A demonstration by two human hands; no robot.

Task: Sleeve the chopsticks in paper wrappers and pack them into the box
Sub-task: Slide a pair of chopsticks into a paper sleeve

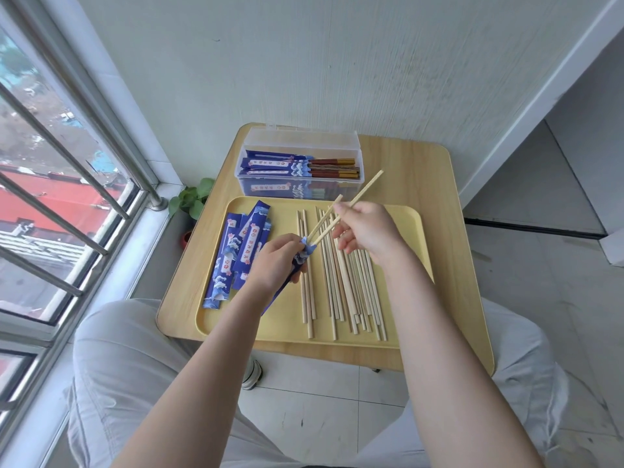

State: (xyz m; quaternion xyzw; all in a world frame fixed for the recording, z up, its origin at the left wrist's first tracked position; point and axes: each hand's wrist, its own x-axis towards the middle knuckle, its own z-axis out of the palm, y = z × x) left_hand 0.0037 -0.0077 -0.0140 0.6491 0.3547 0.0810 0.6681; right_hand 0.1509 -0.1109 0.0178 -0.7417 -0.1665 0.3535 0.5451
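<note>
Left hand (pixel 275 261) grips the wrapper (pixel 297 265), right hand (pixel 366 231) pinches the chopstick pair (pixel 351 201) — keep tips together, slide straight.

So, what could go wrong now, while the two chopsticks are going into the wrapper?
1. The pair of chopsticks in the right hand is splayed apart at the far ends; one tip may miss or tear the mouth of the blue wrapper held by the left hand.
2. The right forearm hangs just over the loose chopsticks on the tray and might scatter them.

Blue wave-printed wrappers (pixel 236 255) (pale chopsticks (pixel 341 285))
</note>
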